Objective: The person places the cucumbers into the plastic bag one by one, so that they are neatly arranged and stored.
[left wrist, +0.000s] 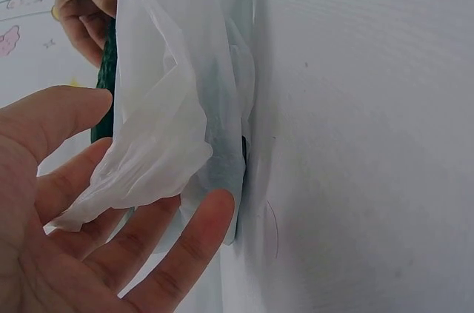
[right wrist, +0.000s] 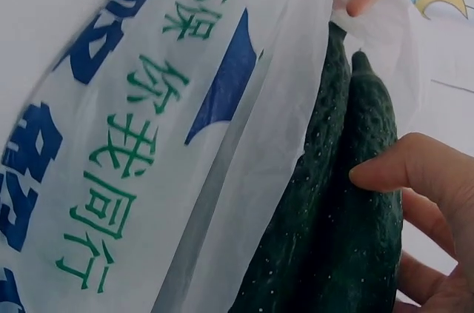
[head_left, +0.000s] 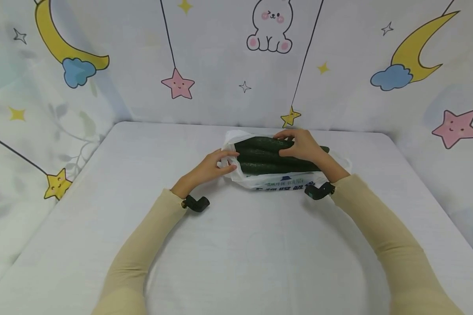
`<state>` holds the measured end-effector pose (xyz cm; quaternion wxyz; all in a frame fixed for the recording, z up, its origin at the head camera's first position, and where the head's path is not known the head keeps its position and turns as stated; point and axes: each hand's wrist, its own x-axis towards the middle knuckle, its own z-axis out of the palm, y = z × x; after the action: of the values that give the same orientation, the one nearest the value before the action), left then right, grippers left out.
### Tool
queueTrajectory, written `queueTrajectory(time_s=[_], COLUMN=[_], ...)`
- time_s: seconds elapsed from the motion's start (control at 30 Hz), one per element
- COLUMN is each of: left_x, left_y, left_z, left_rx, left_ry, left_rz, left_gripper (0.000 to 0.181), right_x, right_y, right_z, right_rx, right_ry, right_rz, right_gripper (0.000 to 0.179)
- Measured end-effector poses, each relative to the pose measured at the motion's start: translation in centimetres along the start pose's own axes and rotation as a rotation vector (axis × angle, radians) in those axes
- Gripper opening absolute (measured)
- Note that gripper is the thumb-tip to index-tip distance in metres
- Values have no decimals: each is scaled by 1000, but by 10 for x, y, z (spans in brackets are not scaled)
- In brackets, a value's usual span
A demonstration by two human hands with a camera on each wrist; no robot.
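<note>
Three dark green cucumbers lie side by side in a white plastic bag at the table's far side. The bag carries blue and green lettering, and its upper side gapes so the cucumbers show. My right hand holds the far cucumber, thumb on the near side and fingers beyond it. At the bag's left end is my left hand, its thumb and fingers spread apart. In the left wrist view, loose bag plastic rests against those fingers.
The table has a white cover. A pale cloth backdrop with moons, stars and a bear stands right behind it. Black wrist cameras sit at both cuffs.
</note>
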<state>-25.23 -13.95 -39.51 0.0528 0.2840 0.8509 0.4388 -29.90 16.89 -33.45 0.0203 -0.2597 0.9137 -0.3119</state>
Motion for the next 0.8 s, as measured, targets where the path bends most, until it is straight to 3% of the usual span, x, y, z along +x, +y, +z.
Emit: queueTrajectory(time_s=[0.33, 0.8], left_x=[-1, 0], left_y=[2, -2], left_z=[-2, 2], left_rx=[1, -5], left_ry=[23, -1], left_rz=[-13, -5], left_gripper=[45, 47], right_x=[3, -7], right_y=[2, 11], right_z=[0, -4], right_rx=[-15, -37], right_ry=[-5, -53], right_rz=[-60, -64], right_gripper=[44, 47])
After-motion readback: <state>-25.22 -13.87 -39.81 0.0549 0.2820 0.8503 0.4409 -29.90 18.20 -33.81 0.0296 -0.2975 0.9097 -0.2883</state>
